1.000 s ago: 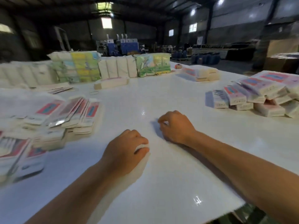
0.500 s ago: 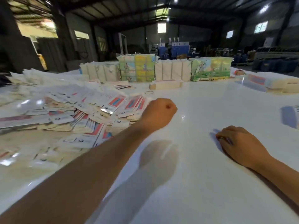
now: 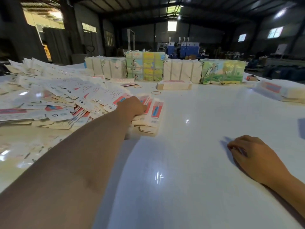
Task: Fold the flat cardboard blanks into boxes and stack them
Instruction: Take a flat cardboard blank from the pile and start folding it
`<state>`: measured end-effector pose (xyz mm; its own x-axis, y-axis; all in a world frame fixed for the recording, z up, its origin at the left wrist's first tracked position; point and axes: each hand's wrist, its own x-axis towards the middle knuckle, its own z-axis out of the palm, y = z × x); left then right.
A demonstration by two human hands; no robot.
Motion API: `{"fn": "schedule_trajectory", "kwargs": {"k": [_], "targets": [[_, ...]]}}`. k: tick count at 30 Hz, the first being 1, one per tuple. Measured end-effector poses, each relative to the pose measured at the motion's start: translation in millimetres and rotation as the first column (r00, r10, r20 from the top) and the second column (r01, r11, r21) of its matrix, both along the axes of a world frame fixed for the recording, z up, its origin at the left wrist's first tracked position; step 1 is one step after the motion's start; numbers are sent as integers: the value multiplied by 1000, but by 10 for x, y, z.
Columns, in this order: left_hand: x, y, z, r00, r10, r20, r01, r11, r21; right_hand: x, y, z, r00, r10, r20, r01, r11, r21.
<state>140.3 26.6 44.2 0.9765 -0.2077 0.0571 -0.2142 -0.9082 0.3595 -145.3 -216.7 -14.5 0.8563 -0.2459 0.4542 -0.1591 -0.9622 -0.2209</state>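
The left hand (image 3: 132, 106) lay stretched out on the near edge of a sprawling heap of flat white cardboard blanks printed with red and blue panels (image 3: 54, 96), its fingers curled down onto the small fanned stack of blanks (image 3: 151, 115) at the heap's right end; whether they actually gripped a blank could not be made out. The right hand (image 3: 252, 154) rested well apart from the heap, knuckles up on the glossy white worktop (image 3: 189, 162), its fingers loosely bent with the tips touching the surface and holding nothing. The loose blanks were too many and too overlapped to count. Beyond them, along the far side of the worktop, stood four wrapped bundles in a row: two plain cream ones (image 3: 105, 68) and two with colourful green and yellow printed wrapping (image 3: 145, 66). In front of that row lay one low cream stack of blanks (image 3: 175, 84) and two thin orange rubber bands (image 3: 155, 92). A further white stack with a red panel (image 3: 279, 91) sat at the right edge.
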Motion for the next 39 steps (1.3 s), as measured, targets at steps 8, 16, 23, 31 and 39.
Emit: {"fn": "schedule_trajectory", "kwargs": {"k": [8,16,23,31,39], "targets": [[-156,52,274,995,-12,99,-1,992,128,-9,16,-7,1000,11,7,-11,999,30],[-1201,-259,586,833,-298,467,246,954,169,-42,54,56,997,-29,-74,33,999,42],[-2073,-295,-255,652,-576,493,607,786,117,-43,26,64,996,-49,-77,58,991,121],[-1993,-254,-370,601,-692,400,674,708,210,-90,-35,275,920,-259,292,-270,118,956],[-1978,-306,-344,470,-664,581,612,720,328,-134,117,310,969,-33,246,-243,93,966]]}}
